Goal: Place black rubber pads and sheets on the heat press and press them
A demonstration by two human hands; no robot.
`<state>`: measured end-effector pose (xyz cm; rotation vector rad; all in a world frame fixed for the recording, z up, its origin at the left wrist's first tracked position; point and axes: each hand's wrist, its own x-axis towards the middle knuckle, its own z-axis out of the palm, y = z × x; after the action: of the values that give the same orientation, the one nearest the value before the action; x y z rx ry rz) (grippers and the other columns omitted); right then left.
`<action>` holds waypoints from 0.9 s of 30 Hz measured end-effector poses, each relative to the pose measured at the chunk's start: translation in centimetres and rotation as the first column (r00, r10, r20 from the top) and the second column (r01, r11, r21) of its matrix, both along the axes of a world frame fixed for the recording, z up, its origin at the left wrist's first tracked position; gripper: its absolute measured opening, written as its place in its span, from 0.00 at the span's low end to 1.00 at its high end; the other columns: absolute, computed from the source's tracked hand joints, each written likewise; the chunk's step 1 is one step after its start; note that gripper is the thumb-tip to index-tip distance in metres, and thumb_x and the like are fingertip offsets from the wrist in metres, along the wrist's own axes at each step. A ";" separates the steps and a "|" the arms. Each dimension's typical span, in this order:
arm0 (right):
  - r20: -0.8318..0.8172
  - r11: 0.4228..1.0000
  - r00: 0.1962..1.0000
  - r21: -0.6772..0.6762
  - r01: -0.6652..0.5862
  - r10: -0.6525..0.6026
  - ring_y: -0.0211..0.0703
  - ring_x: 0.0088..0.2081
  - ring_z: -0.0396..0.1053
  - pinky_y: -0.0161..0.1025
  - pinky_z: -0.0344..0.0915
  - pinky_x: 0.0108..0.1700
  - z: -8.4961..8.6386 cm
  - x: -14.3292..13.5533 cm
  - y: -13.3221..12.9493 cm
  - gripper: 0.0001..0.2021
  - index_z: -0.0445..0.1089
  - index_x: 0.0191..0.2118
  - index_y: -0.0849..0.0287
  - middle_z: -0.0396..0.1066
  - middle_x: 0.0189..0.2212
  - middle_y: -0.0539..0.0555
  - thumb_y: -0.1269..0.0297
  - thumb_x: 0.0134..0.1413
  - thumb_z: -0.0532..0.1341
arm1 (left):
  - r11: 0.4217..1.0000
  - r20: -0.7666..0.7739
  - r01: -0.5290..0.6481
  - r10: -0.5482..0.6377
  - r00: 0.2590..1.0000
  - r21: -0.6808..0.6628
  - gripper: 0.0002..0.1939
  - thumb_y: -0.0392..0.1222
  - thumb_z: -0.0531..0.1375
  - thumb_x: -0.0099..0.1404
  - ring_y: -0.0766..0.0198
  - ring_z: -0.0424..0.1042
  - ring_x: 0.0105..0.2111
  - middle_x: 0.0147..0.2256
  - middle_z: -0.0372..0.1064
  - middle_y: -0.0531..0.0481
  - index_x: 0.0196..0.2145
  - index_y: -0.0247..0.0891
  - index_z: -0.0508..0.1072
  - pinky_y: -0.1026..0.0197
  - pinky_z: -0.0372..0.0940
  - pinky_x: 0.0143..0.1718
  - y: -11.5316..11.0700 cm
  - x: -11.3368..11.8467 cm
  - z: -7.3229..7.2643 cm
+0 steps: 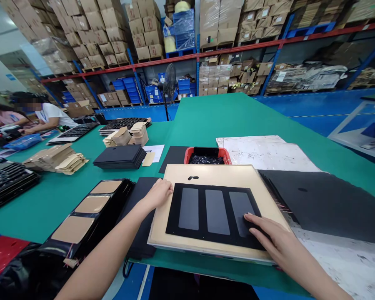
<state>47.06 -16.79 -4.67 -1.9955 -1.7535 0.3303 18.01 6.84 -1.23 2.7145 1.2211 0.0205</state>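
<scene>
A black panel with three grey rectangular windows lies flat on a cream board in front of me. My left hand is closed at the panel's upper left corner, fingers curled; whatever they may pinch is hidden. With fingers stretched out, my right hand rests on the panel's right part, fingertips over the right window. Two small black oval pieces lie on the board above the panel. Just behind the board stands a red basket of small shiny black pieces.
Black sheets are stacked at right, beside white stained sheets. At left are stacked black trays with tan pads, a black stack and tan card piles. Two people sit at far left. A fan stands behind the green table.
</scene>
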 end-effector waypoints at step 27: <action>0.056 0.982 0.992 -0.160 -0.102 0.113 0.57 0.59 0.56 0.49 0.70 0.47 0.6 0.6 -0.8 0.28 0.58 0.61 0.46 0.59 0.59 0.52 0.43 0.57 0.51 | 0.975 0.095 0.194 -0.204 0.974 0.105 0.37 0.28 0.42 0.64 0.54 0.43 0.63 0.65 0.40 0.43 0.65 0.40 0.25 0.48 0.57 0.59 -18.8 -0.6 -5.2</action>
<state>47.62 -17.55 -4.09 -2.0439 -1.9345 0.4572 17.38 -12.00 -6.44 2.8635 0.9376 0.1997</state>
